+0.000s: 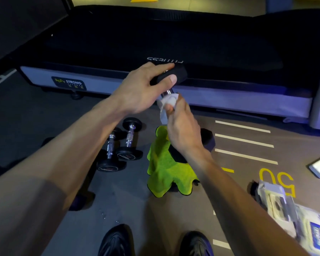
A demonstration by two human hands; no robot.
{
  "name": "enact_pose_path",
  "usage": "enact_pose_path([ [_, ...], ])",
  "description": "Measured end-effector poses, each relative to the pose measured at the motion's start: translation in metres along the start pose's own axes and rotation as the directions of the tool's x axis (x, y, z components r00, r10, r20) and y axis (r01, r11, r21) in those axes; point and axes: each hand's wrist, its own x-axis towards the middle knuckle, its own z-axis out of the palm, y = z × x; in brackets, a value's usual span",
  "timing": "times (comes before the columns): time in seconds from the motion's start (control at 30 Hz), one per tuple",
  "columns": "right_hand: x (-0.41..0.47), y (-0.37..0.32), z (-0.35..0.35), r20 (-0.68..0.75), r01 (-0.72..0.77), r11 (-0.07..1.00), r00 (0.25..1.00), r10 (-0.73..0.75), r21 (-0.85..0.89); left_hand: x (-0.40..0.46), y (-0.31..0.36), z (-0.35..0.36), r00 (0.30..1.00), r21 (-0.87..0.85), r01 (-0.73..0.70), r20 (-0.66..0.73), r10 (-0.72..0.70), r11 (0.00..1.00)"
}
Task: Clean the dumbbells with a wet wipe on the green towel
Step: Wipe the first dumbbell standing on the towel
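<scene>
Left hand point(140, 89) clamps a dumbbell's point(171, 76) black head while right hand point(183, 126) pinches a wet wipe point(167, 104) around its chrome handle, above the green towel point(164, 172)

The left hand point(142, 89) grips the black rubber end of a chrome-handled dumbbell point(171, 76) held upright above the crumpled bright green towel point(164, 169). The right hand point(183, 126) presses a white wet wipe point(166, 102) around the chrome handle. Two more black dumbbells point(118, 145) lie left of the towel on the grey floor point(127, 206).
</scene>
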Motion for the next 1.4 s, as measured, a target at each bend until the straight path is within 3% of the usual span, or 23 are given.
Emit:
enact_pose_path([
  [0.07,0.0,-0.006,-0.005,-0.007,-0.04,0.993,0.999,0.04,-0.114,0.0,-0.001,0.0,1.0,-0.013,-0.004,-0.005,0.004,1.0],
  [0.13,0.015,-0.009,-0.01,0.043,-0.071,0.995,0.996,0.074,-0.071,0.0,-0.002,0.001,1.0,-0.016,-0.011,-0.001,0.011,1.0],
  [0.23,0.032,-0.011,-0.019,0.134,-0.012,0.963,0.991,-0.026,0.27,-0.001,-0.003,0.001,1.0,-0.033,-0.005,0.0,0.005,0.999],
  [0.3,0.035,-0.006,-0.021,0.166,-0.031,0.863,0.984,-0.062,0.504,-0.002,-0.005,0.0,1.0,-0.051,0.01,-0.004,-0.01,0.999],
  [0.37,0.038,-0.001,-0.021,0.199,-0.096,0.781,0.979,-0.038,0.617,-0.003,-0.007,-0.001,1.0,-0.069,0.02,-0.002,-0.02,0.997],
  [0.43,0.04,0.006,-0.017,0.216,-0.041,0.815,0.971,-0.104,0.578,-0.004,-0.011,-0.002,0.999,-0.095,0.032,0.001,-0.033,0.995],
  [0.53,0.036,0.005,-0.007,0.246,0.122,0.956,0.951,-0.19,0.266,-0.005,-0.017,-0.003,0.998,-0.125,0.064,-0.012,-0.066,0.99],
  [0.63,0.029,-0.006,0.007,0.13,0.164,0.984,0.98,-0.153,-0.076,-0.005,-0.019,-0.002,0.996,-0.142,0.084,-0.028,-0.089,0.986],
  [0.7,0.032,-0.012,0.009,0.065,0.138,0.984,0.989,-0.131,-0.117,-0.004,-0.018,0.0,0.995,-0.137,0.086,-0.029,-0.091,0.987],
  [0.83,0.049,-0.002,-0.004,0.183,0.108,0.989,0.975,-0.125,0.104,-0.002,-0.01,0.002,0.997,-0.085,0.072,-0.028,-0.074,0.994],
  [0.93,0.048,0.008,-0.013,0.22,0.04,0.848,0.958,-0.183,0.528,-0.002,-0.005,0.002,0.998,-0.06,0.053,-0.018,-0.054,0.997],
  [1.0,0.045,0.015,-0.016,0.21,0.005,0.765,0.96,-0.183,0.644,-0.002,-0.005,-0.001,0.999,-0.108,0.045,0.009,-0.045,0.993],
  [1.1,0.043,0.023,-0.018,0.197,-0.024,0.688,0.965,-0.175,0.725,-0.003,-0.009,-0.005,0.998,-0.267,0.051,0.059,-0.036,0.962],
  [1.23,0.043,0.033,-0.023,0.239,-0.093,0.62,0.958,-0.157,0.779,-0.006,-0.012,-0.001,0.988,-0.358,0.086,0.153,-0.033,0.93],
  [1.3,0.044,0.036,-0.025,0.242,-0.084,0.642,0.957,-0.162,0.762,-0.006,-0.012,0.006,0.987,-0.41,0.104,0.157,-0.042,0.906],
  [1.4,0.037,0.033,-0.025,0.16,0.074,0.753,0.959,-0.234,0.654,-0.005,-0.011,0.012,0.995,-0.438,0.09,0.081,-0.061,0.895],
])
